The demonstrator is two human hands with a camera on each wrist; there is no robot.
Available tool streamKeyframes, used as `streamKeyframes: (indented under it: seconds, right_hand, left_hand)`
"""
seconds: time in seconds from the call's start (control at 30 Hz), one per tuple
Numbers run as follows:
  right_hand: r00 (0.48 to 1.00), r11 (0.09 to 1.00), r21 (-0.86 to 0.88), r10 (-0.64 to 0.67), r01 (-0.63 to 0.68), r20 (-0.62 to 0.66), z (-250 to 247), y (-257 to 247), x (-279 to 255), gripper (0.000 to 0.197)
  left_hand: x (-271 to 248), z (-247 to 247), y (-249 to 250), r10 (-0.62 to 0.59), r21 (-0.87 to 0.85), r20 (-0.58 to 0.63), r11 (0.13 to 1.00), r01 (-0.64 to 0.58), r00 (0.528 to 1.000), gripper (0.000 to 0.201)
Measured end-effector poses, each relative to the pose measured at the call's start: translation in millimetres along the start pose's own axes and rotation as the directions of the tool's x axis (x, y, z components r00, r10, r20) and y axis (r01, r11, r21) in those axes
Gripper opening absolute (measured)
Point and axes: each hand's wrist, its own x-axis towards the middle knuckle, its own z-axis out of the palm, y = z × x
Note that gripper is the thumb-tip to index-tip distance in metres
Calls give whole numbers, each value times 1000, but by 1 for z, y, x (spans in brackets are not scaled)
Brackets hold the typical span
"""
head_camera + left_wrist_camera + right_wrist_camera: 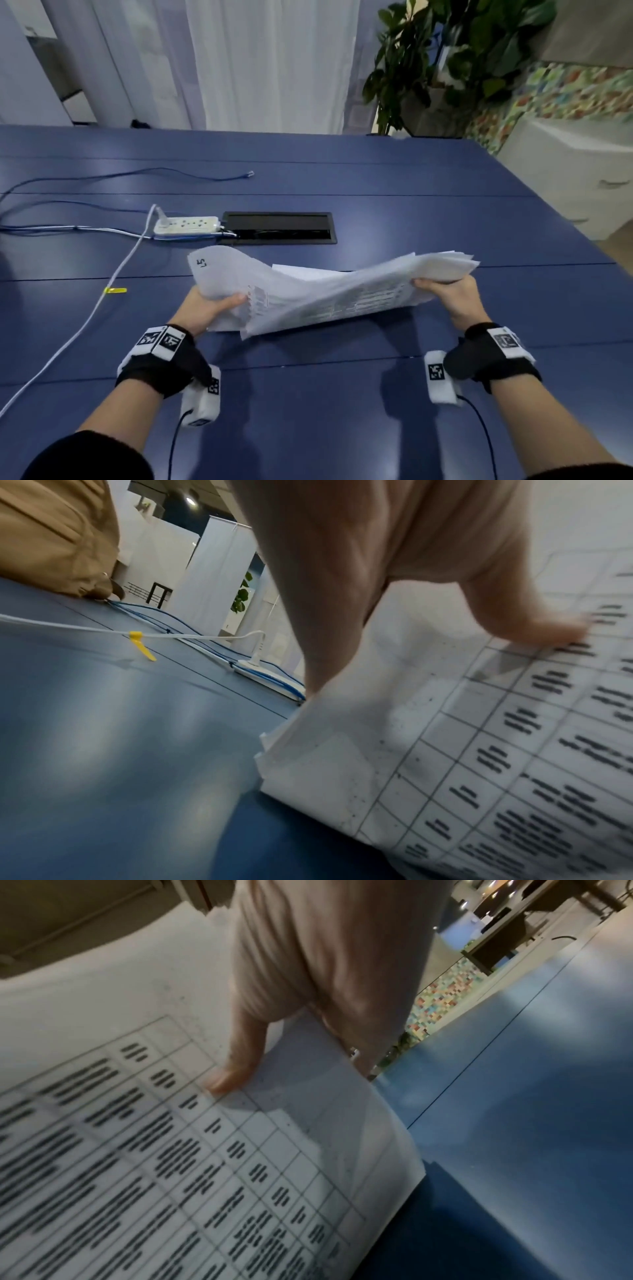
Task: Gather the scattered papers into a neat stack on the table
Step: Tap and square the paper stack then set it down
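Two bare forearms reach forward from dark sleeves, each wrist wrapped in a black strap (161, 368) carrying white blocks printed with black square markers. Between them, the left hand (202, 308) and the right hand (457, 298) hold a loose sheaf of white printed papers (329, 291) by its two short ends. The sheaf sags in the middle, its near lower edge close to the dark blue counter (308, 411), though whether it touches there cannot be told. The left end curls upward, with a handwritten mark near its corner.

On the left hand, the thumb lies across the top sheet and the fingers (329, 615) disappear beneath the pile, so the grip pinches the papers. On the right hand, the thumb (240, 1058) presses on a printed table of grid lines and dark text, and the fingers are tucked under the raised, fanned-out right end.

Beyond the papers, a black rectangular cable hatch (277, 228) is set into the counter. Just left of it lies a white power strip (186, 225), with a white cable (85, 325) running toward the near left edge, tagged with a small yellow tie (114, 291). Thin blue cables (154, 171) trail across the far left. Past the counter hang white curtains (267, 61), with a leafy green potted plant (455, 51) to their right.
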Motion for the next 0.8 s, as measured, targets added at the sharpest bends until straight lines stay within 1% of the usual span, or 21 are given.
streamKeyframes:
  seconds: [0.07, 0.17, 0.23, 0.3, 0.37, 0.4, 0.43, 0.47, 0.53, 0.57, 0.6, 0.63, 0.67, 0.7, 0.73, 0.77, 0.8]
  right_hand:
    - [999, 998, 63, 16, -13, -48, 3, -1, 4, 30]
    - [994, 989, 149, 36, -20, -106, 12, -12, 12, 67]
    - [994, 981, 192, 9, 12, -110, 17, -29, 17, 76]
    - [993, 975, 214, -38, 62, -116, 19, -50, 23, 80]
    - [986, 970, 211, -96, 123, -135, 18, -71, 27, 77]
    - [983, 966, 209, -122, 149, -139, 18, -81, 28, 74]
    - [979, 962, 210, -145, 174, -144, 16, -89, 28, 71]
    - [976, 958, 215, -160, 189, -145, 15, -97, 28, 69]
    - [978, 954, 231, -165, 191, -127, 13, -106, 31, 64]
    - [980, 953, 239, -161, 185, -117, 13, -108, 32, 63]
    - [983, 955, 245, -144, 169, -117, 13, -107, 33, 64]
    - [985, 959, 244, -119, 147, -123, 14, -103, 35, 68]
    - [987, 962, 245, -90, 121, -134, 14, -97, 36, 75]
    - [988, 964, 247, -62, 97, -143, 16, -89, 36, 80]
    - [988, 965, 250, -38, 76, -152, 18, -81, 35, 83]
    - [987, 965, 253, -21, 62, -160, 19, -74, 35, 83]
    - [986, 966, 253, -3, 46, -169, 20, -69, 35, 79]
  left_hand:
    - [5, -3, -1, 4, -25, -52, 1000, -6, 999, 28]
    - [14, -6, 5, 17, -89, -130, 996, -29, 991, 29]
    - [21, -6, 22, 66, -104, -152, 991, -82, 986, 26]
    - [27, -8, 46, 125, -113, -135, 984, -140, 983, 25]
    - [29, -12, 74, 195, -116, -78, 972, -203, 978, 27]
    - [31, -15, 87, 234, -123, -29, 964, -236, 972, 34]
    - [32, -19, 97, 250, -127, 31, 961, -245, 968, 49]
    - [33, -23, 106, 231, -119, 93, 968, -220, 968, 65]
    - [39, -28, 112, 116, -60, 209, 993, -106, 971, 90]
    - [40, -29, 110, 44, -32, 257, 999, -37, 965, 96]
    - [40, -27, 108, -3, -12, 290, 1000, 7, 957, 97]
    - [39, -22, 103, -22, -3, 296, 1000, 24, 955, 92]
    - [37, -15, 97, -5, 5, 282, 1000, 4, 959, 80]
    - [35, -8, 92, 36, 31, 240, 999, -44, 970, 61]
    - [33, -1, 86, 89, 89, 163, 991, -104, 983, 41]
    - [34, 5, 81, 135, 142, 78, 979, -145, 988, 32]
    - [35, 9, 76, 162, 157, 22, 974, -164, 986, 31]
